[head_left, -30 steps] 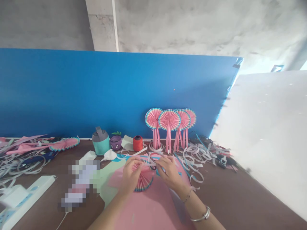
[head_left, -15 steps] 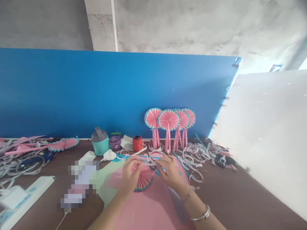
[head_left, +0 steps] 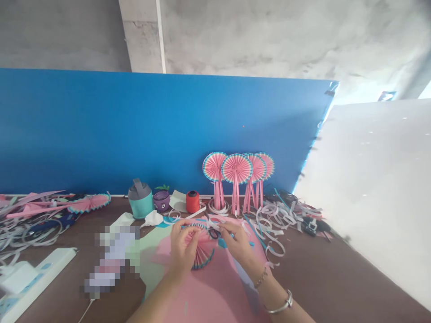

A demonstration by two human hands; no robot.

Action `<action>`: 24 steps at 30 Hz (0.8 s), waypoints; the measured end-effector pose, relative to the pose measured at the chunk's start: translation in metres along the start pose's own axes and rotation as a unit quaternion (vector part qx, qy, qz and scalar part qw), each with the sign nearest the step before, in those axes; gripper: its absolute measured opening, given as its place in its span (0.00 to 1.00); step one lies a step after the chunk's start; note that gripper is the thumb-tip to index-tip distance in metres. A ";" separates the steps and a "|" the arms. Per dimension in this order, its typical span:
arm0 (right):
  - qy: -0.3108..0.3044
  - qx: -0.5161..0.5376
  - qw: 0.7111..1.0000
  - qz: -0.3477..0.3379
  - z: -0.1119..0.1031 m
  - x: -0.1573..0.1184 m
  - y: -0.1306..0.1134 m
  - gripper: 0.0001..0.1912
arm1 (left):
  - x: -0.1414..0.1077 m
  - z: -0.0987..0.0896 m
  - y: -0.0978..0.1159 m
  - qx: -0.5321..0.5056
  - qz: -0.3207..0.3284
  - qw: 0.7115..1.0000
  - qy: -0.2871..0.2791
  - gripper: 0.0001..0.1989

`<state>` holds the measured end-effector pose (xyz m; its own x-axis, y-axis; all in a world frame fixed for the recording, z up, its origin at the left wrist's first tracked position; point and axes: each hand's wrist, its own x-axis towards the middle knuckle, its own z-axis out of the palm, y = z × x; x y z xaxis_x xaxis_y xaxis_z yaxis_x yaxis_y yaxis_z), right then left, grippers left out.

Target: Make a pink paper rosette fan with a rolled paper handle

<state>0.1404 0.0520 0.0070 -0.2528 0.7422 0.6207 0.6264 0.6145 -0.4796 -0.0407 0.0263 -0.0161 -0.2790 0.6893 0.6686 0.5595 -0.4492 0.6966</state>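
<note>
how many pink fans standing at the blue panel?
4, right of the red spool: leftmost fan, second fan, third fan, rightmost fan. They overlap, so another may be hidden.

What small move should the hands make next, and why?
I'd probably steady the pleated fan with the left hand and bring the right hand slightly closer to it. The left fingers pinch the fan's pleats, while the right fingertips are off to its right, at a white strip; whether they grip that strip is hard to tell.
</note>
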 end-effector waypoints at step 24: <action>0.041 0.170 0.975 0.140 0.002 0.002 -0.006 0.15 | 0.000 0.001 -0.002 -0.014 -0.044 0.998 0.031 0.09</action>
<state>0.1350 0.0505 0.0102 -0.0381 0.8782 0.4768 0.3782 0.4543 -0.8066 -0.0408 0.0278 -0.0179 -0.3754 0.6905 0.6183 0.5082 -0.4046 0.7603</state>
